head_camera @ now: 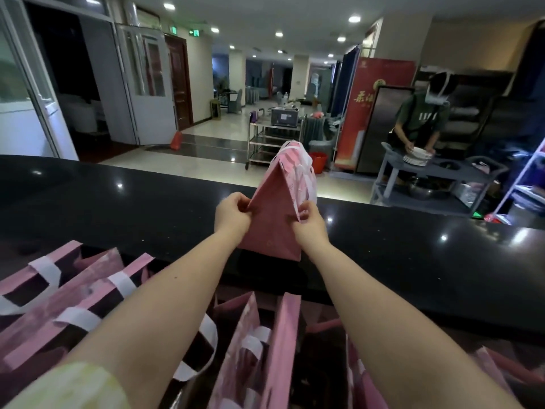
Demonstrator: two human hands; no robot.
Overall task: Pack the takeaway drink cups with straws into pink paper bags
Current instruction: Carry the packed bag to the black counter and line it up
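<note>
A pink paper bag (274, 219) with white handles stands upright on the black counter (413, 261), its top narrowed to a peak. My left hand (233, 215) pinches the bag's left edge about halfway up. My right hand (309, 221) pinches its right edge, near a white handle strip. No drink cup or straw shows; the bag's inside is hidden.
Several open pink bags (88, 296) with white handles stand in the near foreground, left and centre (265, 349). Beyond the counter are a steel trolley (274, 140), a red bucket (320, 162), and a person stacking plates (417, 156) on a grey cart at the right.
</note>
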